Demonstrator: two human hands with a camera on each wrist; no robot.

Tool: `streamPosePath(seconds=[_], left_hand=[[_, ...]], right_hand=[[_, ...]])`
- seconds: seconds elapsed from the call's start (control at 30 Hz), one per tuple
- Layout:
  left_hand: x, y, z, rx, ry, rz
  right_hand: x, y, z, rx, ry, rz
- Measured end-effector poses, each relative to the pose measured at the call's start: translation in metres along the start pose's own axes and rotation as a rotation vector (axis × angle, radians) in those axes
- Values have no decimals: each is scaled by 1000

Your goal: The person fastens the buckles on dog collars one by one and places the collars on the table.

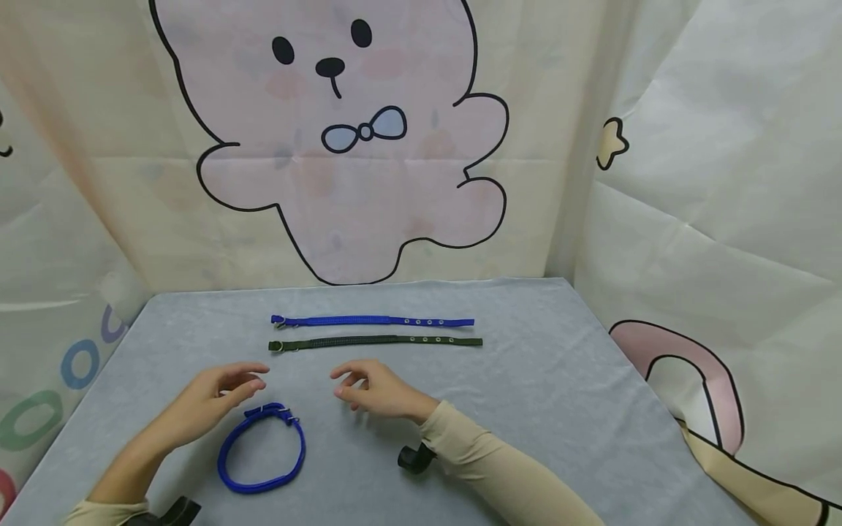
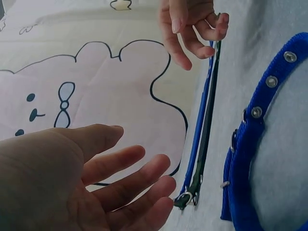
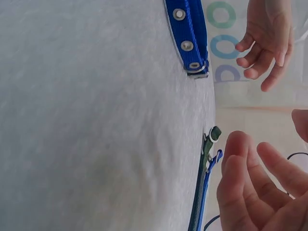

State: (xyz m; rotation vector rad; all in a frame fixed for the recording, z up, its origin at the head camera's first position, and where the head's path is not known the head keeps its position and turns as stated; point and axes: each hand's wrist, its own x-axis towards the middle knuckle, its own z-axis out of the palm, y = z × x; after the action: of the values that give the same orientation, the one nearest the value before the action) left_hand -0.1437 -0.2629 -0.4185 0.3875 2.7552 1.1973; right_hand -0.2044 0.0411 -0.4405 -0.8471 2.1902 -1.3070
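Note:
A blue collar (image 1: 226, 456), buckled into a loop, lies on the grey cloth near the front. Just above and left of it hovers my left hand (image 1: 213, 398), fingers relaxed and holding nothing. To the loop's right, my right hand (image 1: 378, 391) is held over the cloth with loosely bent fingers and nothing in them. Beyond both hands, a straight blue collar (image 1: 368, 320) and a straight dark green collar (image 1: 368, 340) lie side by side, buckles at the left. In the left wrist view, metal eyelets show on the looped collar (image 2: 264, 96).
A grey cloth (image 1: 526, 409) covers the table. Behind it hangs a curtain (image 1: 526, 44) with a cartoon bear, and printed sheets stand at both sides. Each wrist wears a black camera mount (image 1: 416, 459).

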Motion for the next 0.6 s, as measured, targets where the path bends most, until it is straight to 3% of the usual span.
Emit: streamPosePath(seconds=[0.17,0.4,0.6], left_hand=[[6,9,8,25,64,24],[18,19,15,-17,112,58],[26,27,21,-46,142,90]], right_hand=[[-4,6,-6,-5,-10,-15],[-8,9,-15,-22,-34,-52],[-12,13,-23,-36,-6,-51]])
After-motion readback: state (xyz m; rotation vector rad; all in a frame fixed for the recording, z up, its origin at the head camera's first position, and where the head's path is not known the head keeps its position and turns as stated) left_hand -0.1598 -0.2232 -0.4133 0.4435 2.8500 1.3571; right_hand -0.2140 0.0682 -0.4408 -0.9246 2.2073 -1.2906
